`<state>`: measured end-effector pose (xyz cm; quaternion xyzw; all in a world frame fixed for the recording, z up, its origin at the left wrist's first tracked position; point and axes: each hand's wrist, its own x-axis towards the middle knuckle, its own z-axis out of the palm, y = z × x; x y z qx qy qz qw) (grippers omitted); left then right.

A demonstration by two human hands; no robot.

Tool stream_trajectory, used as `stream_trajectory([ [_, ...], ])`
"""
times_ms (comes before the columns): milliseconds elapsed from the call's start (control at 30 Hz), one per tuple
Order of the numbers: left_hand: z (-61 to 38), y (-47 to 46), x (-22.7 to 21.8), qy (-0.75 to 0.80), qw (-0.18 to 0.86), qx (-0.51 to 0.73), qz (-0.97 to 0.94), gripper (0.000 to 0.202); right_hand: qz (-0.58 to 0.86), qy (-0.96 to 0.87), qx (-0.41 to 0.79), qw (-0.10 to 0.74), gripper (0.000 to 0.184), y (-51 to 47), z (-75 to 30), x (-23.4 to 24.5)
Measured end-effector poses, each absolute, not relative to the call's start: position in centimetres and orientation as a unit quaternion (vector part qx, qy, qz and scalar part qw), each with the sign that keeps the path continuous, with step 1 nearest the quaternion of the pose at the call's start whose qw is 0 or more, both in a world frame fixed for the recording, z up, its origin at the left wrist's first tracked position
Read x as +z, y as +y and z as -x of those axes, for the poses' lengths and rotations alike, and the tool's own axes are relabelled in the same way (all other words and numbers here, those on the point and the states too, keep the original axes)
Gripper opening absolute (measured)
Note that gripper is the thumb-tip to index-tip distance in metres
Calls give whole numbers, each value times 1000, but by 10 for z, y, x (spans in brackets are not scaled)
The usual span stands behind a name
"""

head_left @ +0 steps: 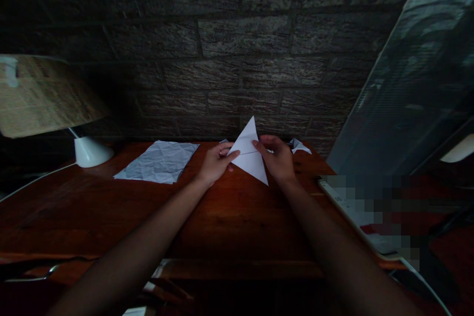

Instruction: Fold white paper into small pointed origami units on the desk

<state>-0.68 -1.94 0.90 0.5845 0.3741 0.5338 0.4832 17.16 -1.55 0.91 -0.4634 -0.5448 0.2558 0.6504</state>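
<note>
A white paper folded into a pointed triangular shape (250,154) is held up over the far part of a dark wooden table (229,217). My left hand (215,163) pinches its left edge, a ring on one finger. My right hand (278,158) grips its right side, thumb lying across the fold. Both forearms reach forward from the bottom of the view.
A crumpled white sheet (159,161) lies flat to the left. A small folded paper (299,145) sits at the back right. A lamp with a white base (91,150) and a tan shade (40,94) stands at the left. A stone-pattern wall is behind; a book-like flat object (351,210) lies at right.
</note>
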Motion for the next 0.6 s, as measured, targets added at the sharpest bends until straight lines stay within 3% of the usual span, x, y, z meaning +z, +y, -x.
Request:
stream_trajectory([
  [100,7,-17,7,370,481,549,-574,32,501,-565,203,623,39,-19,-171,11],
  [433,5,-18,4,378,428,535,-623,31,443,-598,259,615,25,-21,-169,12],
  [600,7,-18,6,402,388,532,-636,36,437,-599,299,601,28,-24,-166,14],
])
